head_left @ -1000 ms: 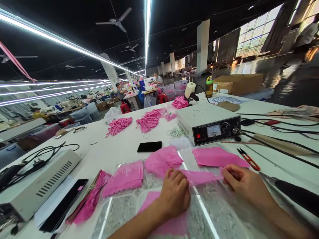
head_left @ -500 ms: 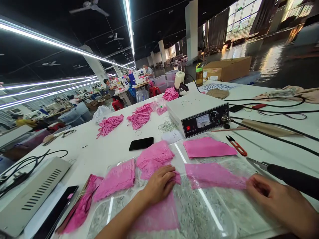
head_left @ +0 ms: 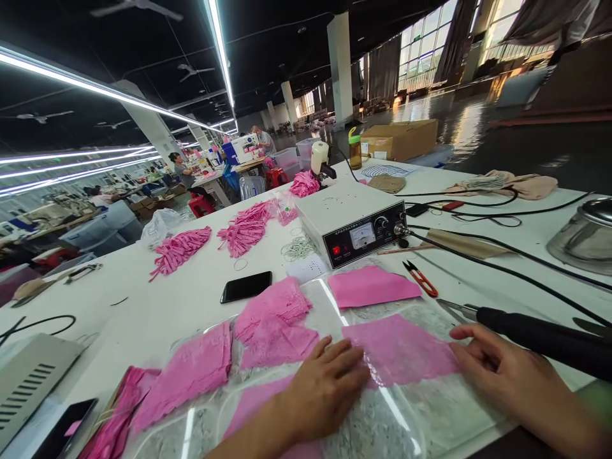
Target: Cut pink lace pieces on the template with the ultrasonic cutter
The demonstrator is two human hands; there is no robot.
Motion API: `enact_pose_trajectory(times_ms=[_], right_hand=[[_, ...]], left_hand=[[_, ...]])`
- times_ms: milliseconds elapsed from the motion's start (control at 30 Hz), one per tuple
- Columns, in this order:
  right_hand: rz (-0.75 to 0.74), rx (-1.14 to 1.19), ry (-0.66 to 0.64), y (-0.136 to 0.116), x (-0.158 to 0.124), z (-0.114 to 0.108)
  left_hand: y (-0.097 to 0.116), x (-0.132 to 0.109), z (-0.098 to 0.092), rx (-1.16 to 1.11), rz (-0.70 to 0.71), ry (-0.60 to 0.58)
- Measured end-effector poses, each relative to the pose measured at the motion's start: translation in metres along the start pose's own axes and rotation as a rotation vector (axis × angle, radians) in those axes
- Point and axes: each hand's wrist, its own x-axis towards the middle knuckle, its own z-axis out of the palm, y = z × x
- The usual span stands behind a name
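A thin pink fabric piece (head_left: pixel 406 350) lies on the clear plastic mat (head_left: pixel 444 408). My left hand (head_left: pixel 332 386) rests at its left edge, fingers spread and palm down, partly over another pink piece (head_left: pixel 258 401). At the right corner of the fabric, my right hand (head_left: pixel 502 370) pinches the edge between thumb and forefinger. Behind it lies a flat pink stack (head_left: pixel 373 286). Ruffled pink pieces (head_left: pixel 272 319) and a lace-edged pink stack (head_left: pixel 186 376) sit to the left. A black-handled tool with a metal blade (head_left: pixel 535 331) lies beside my right hand.
A control box (head_left: pixel 363 236) with black cables stands behind the mat. Red snips (head_left: pixel 421 278) and a phone (head_left: pixel 246 287) lie nearby. Pink strip bundles (head_left: pixel 182 250) are at the back left, a glass jar (head_left: pixel 583 236) at the right. People sit at sewing machines farther away.
The view has shifted right. My left hand has moved from the ruffled pieces to the left edge of the thin fabric, which now lies more spread out. My right hand stays at its right corner.
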Motion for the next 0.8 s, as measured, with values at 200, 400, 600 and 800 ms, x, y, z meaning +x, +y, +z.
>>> enact_pose_trajectory(times_ms=[200,400,600,800], right_hand=[[0.025,0.237,0.041,-0.007,0.015,-0.003],[-0.254,0.184,-0.026,-0.058,0.072,0.013],[-0.413,0.053,-0.155,-0.073,0.111,0.042],[-0.461,-0.016,-0.178,-0.066,0.109,0.044]], left_hand=[[0.010,0.003,-0.003,-0.059,-0.002,0.031],[-0.037,0.052,-0.018,-0.041,-0.282,0.104],[-0.077,0.098,-0.020,-0.069,-0.356,0.022],[-0.084,0.102,-0.013,-0.120,-0.362,-0.048]])
